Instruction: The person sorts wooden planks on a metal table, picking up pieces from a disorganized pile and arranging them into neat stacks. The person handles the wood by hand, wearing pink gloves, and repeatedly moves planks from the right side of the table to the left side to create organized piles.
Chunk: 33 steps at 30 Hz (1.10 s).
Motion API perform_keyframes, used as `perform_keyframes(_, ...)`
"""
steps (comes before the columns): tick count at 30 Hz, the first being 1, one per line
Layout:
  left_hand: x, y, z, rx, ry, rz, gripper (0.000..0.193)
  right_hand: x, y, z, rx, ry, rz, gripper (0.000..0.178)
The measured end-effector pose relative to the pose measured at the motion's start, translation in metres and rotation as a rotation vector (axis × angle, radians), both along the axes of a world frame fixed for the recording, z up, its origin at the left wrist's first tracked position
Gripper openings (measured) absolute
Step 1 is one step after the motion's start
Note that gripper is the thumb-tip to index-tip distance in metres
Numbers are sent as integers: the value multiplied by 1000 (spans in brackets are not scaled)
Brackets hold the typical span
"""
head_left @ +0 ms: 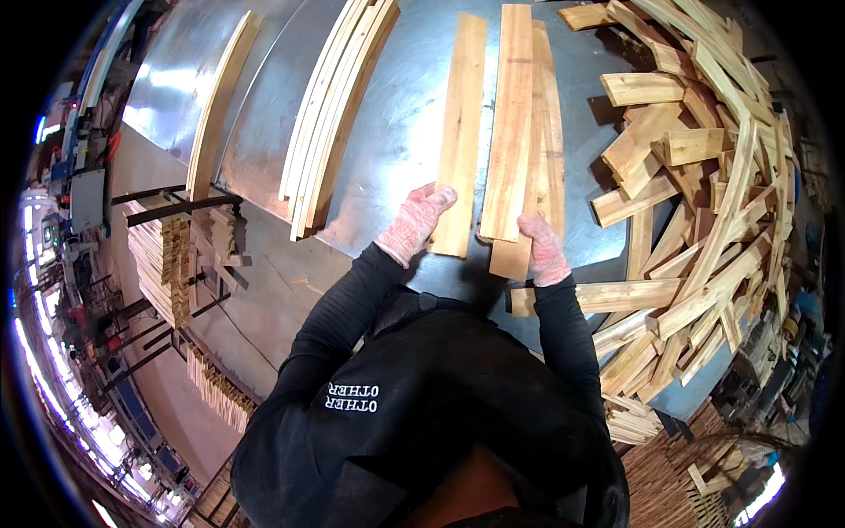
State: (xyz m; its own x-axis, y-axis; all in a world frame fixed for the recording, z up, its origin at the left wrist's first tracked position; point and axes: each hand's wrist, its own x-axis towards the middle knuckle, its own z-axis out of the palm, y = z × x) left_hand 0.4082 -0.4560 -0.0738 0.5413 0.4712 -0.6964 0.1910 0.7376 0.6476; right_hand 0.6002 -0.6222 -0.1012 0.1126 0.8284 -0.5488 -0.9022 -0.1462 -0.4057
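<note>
My left hand (416,222), in a pinkish-white knit work glove, is closed on the near end of a long pale wooden board (462,132). To its right, my right hand (545,251), gloved alike, has its fingers closed at the near end of another wooden board (510,123). That board overlaps more boards (548,141) lying beneath it and to its right; how many my right hand grips is hidden. The held boards point away from me, side by side with a narrow gap, over a shiny metal table (387,150).
A heap of loose boards (695,150) covers the table's right side. Left of my hands lies a row of several long boards (339,114), with a single board (220,101) farther left. Stacked wood (172,268) sits on a metal rack beyond the table's left edge.
</note>
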Motion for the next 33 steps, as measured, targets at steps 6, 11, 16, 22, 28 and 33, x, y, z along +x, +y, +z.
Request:
perform_keyframes(6,-45,34,9,916,754,-240,46,-1,9,0,19,-233,97,39)
perform_keyframes(11,-101,82,0,1627,1107,-227,54,-6,6,-10,-80,-296,86,31)
perform_keyframes(16,-33,14,45,991,285,-149,98,-47,39,31,-154,-1160,475,44)
perform_keyframes(22,16,-25,-1,54,-209,-188,72,-49,75,44,-120,-1217,144,60)
perform_keyframes(28,29,-18,-83,-8,-292,96,44,-3,102,80,-612,-1429,472,97)
perform_keyframes(33,47,-13,9,380,192,-442,55,-15,89,13,-755,-2023,676,105)
